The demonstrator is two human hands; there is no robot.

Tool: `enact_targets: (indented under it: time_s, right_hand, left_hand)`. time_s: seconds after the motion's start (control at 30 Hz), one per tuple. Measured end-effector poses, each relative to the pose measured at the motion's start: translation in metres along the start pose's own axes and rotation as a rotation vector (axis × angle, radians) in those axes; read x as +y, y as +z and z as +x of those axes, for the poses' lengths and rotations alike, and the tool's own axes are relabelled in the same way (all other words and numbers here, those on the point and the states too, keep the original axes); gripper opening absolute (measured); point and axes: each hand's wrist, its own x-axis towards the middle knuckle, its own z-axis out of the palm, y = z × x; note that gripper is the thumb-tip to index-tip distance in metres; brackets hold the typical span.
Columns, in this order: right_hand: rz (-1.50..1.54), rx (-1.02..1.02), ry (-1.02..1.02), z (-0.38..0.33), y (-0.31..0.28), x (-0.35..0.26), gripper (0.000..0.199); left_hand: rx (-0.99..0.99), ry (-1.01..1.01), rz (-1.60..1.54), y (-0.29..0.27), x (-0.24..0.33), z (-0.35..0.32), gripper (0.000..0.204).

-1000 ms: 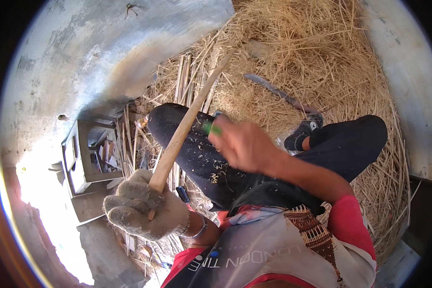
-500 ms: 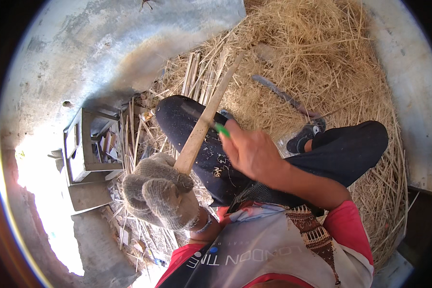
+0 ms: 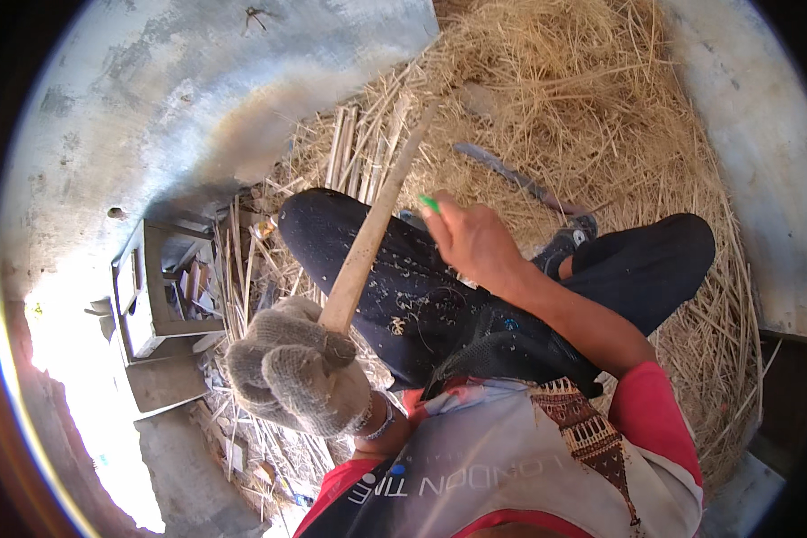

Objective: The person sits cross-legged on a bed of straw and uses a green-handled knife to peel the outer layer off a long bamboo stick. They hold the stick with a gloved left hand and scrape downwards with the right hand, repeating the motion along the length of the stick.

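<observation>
Seated in a straw heap [image 3: 601,117], whittling a long wooden stick [image 3: 372,233].
Stick now raised steeper across the dark trouser leg [image 3: 403,287]; gloved left hand [image 3: 296,377] clamped on its lower end, bare right hand [image 3: 471,238], closed round a green-handled tool [image 3: 429,203], drawn back from it.

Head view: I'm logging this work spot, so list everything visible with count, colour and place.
Wooden stick: one, pale tan, lying across the lap.
Green-handled tool: one, only its green tip visible.
Curved blade: one, dark, on the straw.
Straw pile: one, yellow, top right.
Split strips: several, pale, beside the straw.
Small crate: one, grey, left.
Left hand: grey knit glove, gripping the stick.
Right hand: bare, holding the tool.
</observation>
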Motion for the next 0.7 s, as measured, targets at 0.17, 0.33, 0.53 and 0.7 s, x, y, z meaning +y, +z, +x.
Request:
enact_targets:
  time_s: [0.17,0.33,0.53,0.7]
  right_hand:
    - [0.254,0.068,-0.278,-0.005,0.001,-0.023,0.018]
    - [0.090,0.030,-0.215,0.012,0.012,-0.024,0.016]
    - [0.036,0.068,-0.264,0.008,0.014,-0.030,0.020]
    - [0.017,0.006,0.021,0.030,0.028,0.029,0.023]
  left_hand:
    - [-0.013,-0.055,-0.119,0.009,0.005,0.006,0.028]
    - [0.138,0.306,1.029,-0.034,-0.015,0.001,0.021]
    - [-0.056,0.072,0.105,-0.027,-0.012,0.008,0.013]
    - [0.004,0.074,0.268,-0.018,-0.015,0.008,0.025]
